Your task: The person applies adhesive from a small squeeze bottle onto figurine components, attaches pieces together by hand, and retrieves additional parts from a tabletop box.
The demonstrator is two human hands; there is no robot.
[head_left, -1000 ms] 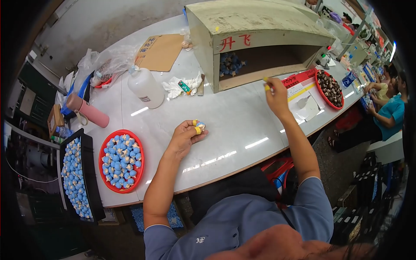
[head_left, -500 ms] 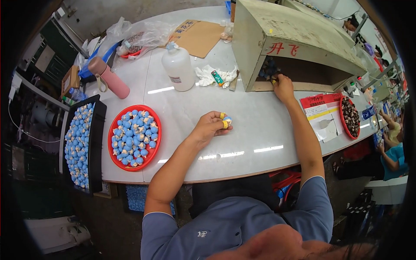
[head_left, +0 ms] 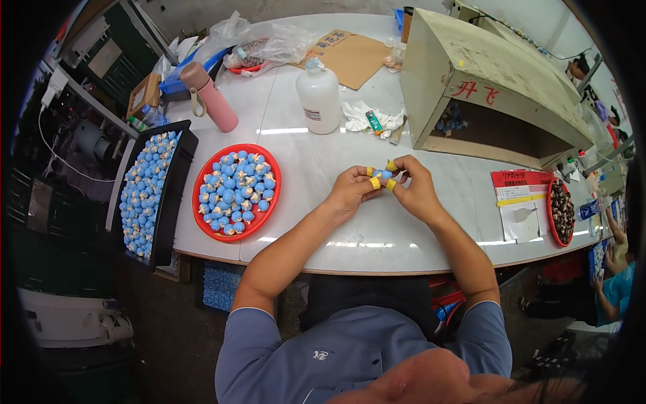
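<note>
My left hand pinches a small blue-and-cream ball-shaped piece above the table. My right hand meets it there, its thumb and forefinger closed on the blue part. Yellow tape wraps fingertips on both hands. Fingers cover much of the piece, so I cannot make out whether there is more than one part. To the left, a red round tray holds many similar blue-and-cream balls. A grey-green metal box stands open at the far right, with a cluster of blue pieces inside its left end.
A black bin of blue balls sits at the left edge, near a pink flask. Behind are a white bottle, crumpled tissue and cardboard. At right lie a printed sheet and a red tray of dark pieces.
My right hand has come out of the metal box and moved toward me to join my left hand at the blue piece. The whole view has shifted slightly.
</note>
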